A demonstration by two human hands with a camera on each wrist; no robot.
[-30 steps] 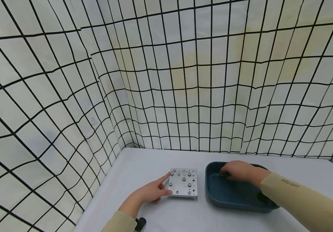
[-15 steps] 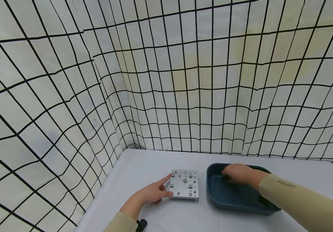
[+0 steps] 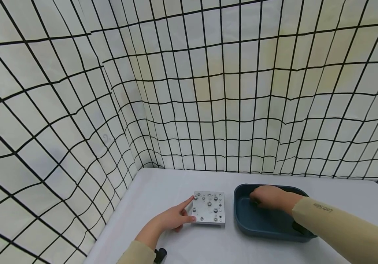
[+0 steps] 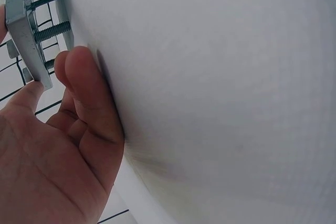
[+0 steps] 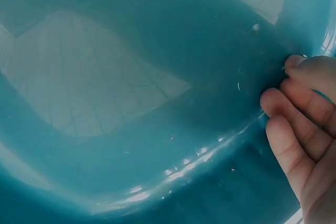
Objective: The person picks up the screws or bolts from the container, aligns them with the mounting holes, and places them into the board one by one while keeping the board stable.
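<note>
A square metal plate (image 3: 203, 212) set with several bolts lies on the white table. My left hand (image 3: 174, 218) touches its left edge, index finger straight at the far corner and thumb at the near one. In the left wrist view, threaded bolt ends (image 4: 52, 30) stick out beneath the plate (image 4: 23, 32), and the left hand's other fingers (image 4: 84, 77) bend beside the tabletop. My right hand (image 3: 269, 196) reaches into a dark teal tray (image 3: 261, 222). Its thumb (image 5: 315, 74) and bent fingers come close together near the tray floor; I cannot tell whether anything sits between their tips.
The tray stands just right of the plate, its raised rim (image 3: 236, 214) all round. Tiny light specks (image 5: 255, 27) lie on its glossy floor. White walls with a black grid (image 3: 225, 99) enclose the table (image 3: 162, 183) at the back and left. A black device (image 3: 160, 255) shows at the left cuff.
The right hand and forearm have shifted very slightly left in the tray. The left hand and the plate keep their places; the head view sways a little.
</note>
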